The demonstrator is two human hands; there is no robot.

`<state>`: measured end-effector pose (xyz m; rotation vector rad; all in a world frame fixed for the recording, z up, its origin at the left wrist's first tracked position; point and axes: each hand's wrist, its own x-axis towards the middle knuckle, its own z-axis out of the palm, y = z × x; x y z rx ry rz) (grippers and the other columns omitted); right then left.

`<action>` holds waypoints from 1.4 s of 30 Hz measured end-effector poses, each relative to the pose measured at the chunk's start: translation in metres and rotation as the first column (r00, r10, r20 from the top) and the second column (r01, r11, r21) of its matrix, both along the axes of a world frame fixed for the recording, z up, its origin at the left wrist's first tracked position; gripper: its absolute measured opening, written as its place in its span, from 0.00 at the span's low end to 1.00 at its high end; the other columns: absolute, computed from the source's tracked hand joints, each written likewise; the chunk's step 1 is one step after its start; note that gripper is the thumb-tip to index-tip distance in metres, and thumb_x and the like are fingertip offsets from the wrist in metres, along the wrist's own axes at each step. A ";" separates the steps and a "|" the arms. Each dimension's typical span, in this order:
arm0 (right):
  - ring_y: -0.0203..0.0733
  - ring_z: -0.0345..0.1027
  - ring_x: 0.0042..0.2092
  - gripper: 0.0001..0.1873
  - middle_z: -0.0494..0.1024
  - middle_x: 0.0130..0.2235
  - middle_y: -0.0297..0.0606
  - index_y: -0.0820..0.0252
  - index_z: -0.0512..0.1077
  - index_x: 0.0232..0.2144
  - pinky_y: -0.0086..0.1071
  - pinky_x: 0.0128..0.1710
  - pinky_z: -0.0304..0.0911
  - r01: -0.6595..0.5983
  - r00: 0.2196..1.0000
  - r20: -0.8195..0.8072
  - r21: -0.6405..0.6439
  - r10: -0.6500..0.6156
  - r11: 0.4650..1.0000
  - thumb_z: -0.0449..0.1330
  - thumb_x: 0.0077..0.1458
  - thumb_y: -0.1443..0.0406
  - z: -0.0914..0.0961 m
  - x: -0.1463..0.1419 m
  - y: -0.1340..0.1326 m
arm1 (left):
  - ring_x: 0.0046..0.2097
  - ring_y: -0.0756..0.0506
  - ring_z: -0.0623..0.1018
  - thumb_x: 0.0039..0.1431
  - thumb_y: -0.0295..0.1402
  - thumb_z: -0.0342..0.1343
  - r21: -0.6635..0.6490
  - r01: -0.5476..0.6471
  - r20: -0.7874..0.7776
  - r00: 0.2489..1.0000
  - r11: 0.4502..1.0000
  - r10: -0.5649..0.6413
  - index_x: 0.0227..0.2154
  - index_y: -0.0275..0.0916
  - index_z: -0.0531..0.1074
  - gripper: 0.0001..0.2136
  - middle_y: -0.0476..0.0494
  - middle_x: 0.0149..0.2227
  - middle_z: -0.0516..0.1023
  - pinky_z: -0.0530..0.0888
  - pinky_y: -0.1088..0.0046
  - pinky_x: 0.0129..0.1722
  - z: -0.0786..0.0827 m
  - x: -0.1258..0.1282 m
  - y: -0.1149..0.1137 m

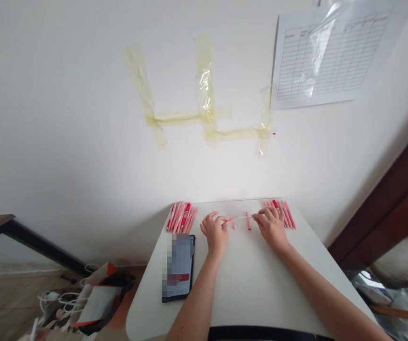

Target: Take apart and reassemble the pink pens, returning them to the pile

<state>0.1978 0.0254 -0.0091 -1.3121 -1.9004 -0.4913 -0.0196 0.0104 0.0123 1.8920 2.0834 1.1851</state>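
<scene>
Forearms (204,289) cross the tabletop (260,293). Over it, the left hand (216,233) has fingers clamped on a pink tube (229,221), the right hand (272,228) on a white rod's (244,217) end. Both look light; the rod, probably bendy, suits an end grip.

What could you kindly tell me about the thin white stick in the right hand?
The thin white stick looks straight, slender and pale; its material and any finer parts are too small to tell. The fingers of the right hand hold its right end. It runs nearly sideways across the picture, its free end pointing toward the left hand. It crosses in view a pink piece; whether they touch is unclear.
</scene>
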 end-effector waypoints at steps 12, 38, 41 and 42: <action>0.49 0.65 0.51 0.13 0.79 0.39 0.37 0.47 0.79 0.45 0.59 0.65 0.41 -0.048 0.998 0.028 -0.025 0.048 0.999 0.56 0.66 0.66 0.000 0.000 0.000 | 0.60 0.36 0.67 0.59 0.33 0.60 -0.098 -0.136 0.048 0.989 0.986 0.141 0.35 0.45 0.80 0.05 0.42 0.55 0.73 0.62 0.50 0.60 0.010 -0.008 0.000; 0.50 0.61 0.56 0.12 0.80 0.39 0.33 0.42 0.81 0.34 0.73 0.64 0.19 -0.293 0.888 0.239 -0.367 0.394 0.883 0.62 0.60 0.69 0.034 -0.060 0.055 | 0.59 0.35 0.67 0.60 0.39 0.59 -0.106 -0.209 0.016 0.977 0.972 0.212 0.35 0.44 0.82 0.08 0.40 0.53 0.75 0.63 0.53 0.58 0.014 -0.009 -0.005; 0.50 0.61 0.57 0.13 0.80 0.39 0.33 0.43 0.81 0.34 0.72 0.64 0.16 -0.313 0.873 0.223 -0.425 0.434 0.849 0.61 0.61 0.69 0.036 -0.059 0.058 | 0.59 0.35 0.67 0.60 0.40 0.60 -0.117 -0.209 0.007 0.977 0.971 0.212 0.35 0.44 0.81 0.08 0.40 0.53 0.75 0.63 0.53 0.58 0.014 -0.009 -0.005; 0.50 0.61 0.58 0.13 0.81 0.39 0.33 0.43 0.82 0.34 0.71 0.64 0.16 -0.317 0.872 0.215 -0.435 0.439 0.843 0.61 0.61 0.69 0.036 -0.059 0.058 | 0.59 0.35 0.67 0.60 0.40 0.60 -0.121 -0.207 0.005 0.978 0.971 0.209 0.35 0.44 0.81 0.08 0.40 0.53 0.75 0.63 0.53 0.58 0.014 -0.008 -0.005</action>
